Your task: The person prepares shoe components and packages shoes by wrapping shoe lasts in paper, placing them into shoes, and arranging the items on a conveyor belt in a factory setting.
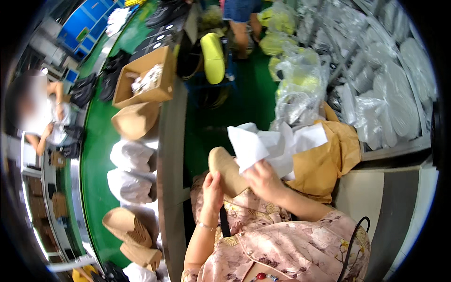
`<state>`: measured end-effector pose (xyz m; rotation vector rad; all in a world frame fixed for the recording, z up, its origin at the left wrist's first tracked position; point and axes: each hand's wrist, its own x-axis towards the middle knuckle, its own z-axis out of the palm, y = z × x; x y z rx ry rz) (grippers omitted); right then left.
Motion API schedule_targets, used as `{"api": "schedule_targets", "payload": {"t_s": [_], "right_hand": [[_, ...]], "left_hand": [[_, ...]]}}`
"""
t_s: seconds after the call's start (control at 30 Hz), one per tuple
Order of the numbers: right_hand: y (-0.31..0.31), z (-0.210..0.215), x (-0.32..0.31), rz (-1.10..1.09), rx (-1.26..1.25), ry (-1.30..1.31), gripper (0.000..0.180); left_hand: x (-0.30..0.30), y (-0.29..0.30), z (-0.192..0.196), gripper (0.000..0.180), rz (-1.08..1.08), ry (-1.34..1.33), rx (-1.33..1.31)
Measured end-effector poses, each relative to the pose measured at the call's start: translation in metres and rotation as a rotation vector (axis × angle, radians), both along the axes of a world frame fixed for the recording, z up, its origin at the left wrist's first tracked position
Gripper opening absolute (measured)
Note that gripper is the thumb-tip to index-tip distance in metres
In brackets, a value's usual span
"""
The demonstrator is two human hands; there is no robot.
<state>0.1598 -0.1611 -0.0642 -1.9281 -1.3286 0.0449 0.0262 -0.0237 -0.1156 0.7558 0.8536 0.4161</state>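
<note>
A tan shoe (224,170) is gripped by the left hand (213,191); beside the shoe, white paper (249,146) (creased) is pinched by the right hand (266,182).

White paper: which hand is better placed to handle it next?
Probably the right hand: its fingers are at the white paper, while the left hand holds the tan shoe.

Bare left hand (213,191): points upward, fingers curled. Bare right hand (266,181): angles leftward, fingers bent, forearm (305,203) slanting.
</note>
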Motion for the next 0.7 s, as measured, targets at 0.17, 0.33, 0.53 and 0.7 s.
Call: {"api": "schedule_targets", "payload": {"t_s": [0.17, 0.33, 0.53, 0.7], "right_hand": [[0.000, 0.022, -0.083, 0.474, -0.036, -0.047, 0.016], [0.010, 0.029, -0.082, 0.648, -0.218, 0.202, 0.024], [0.082, 0.035, -0.060, 0.321, 0.064, 0.445, 0.042], [0.083, 0.053, -0.101, 0.516, 0.089, 0.078, 0.054]], "left_hand": [[-0.030, 0.019, -0.025, 0.021, -0.008, -0.086, 0.137], [-0.048, 0.015, 0.008, 0.030, 0.218, -0.319, -0.158], [-0.074, 0.008, 0.035, 0.034, 0.250, -0.328, 0.069], [-0.099, 0.021, 0.033, 0.035, 0.289, -0.297, 0.188]]}}
